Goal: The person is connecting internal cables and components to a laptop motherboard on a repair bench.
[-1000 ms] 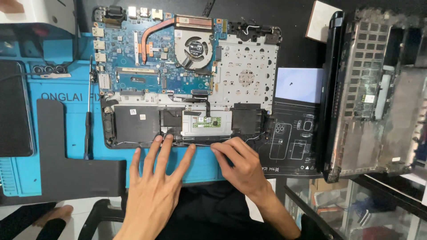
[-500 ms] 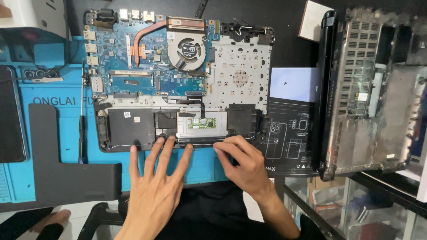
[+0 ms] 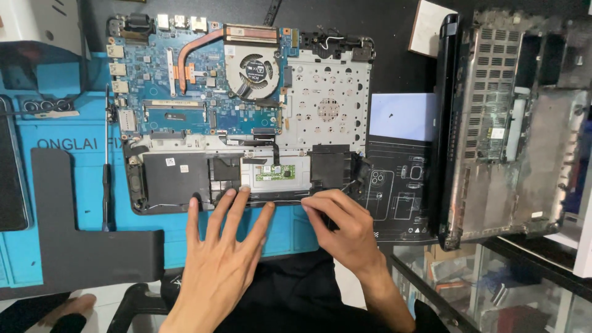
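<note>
An opened laptop base lies on a blue work mat, showing its blue circuit board, copper heat pipe and round fan. My left hand rests flat with fingers spread; its fingertips press the front edge of the base below the touchpad board. My right hand is just right of it. Its thumb and fingers are curled together at the front edge, pinching a thin black wire that runs along that edge toward the right speaker.
A black L-shaped panel lies on the blue mat at left, with a thin screwdriver beside it. A dusty bottom cover stands at right above a glass shelf. A dark phone lies at the far left.
Both hands stay at the front edge of the base. The view has drifted slightly, so the laptop sits a little further left in the picture.
</note>
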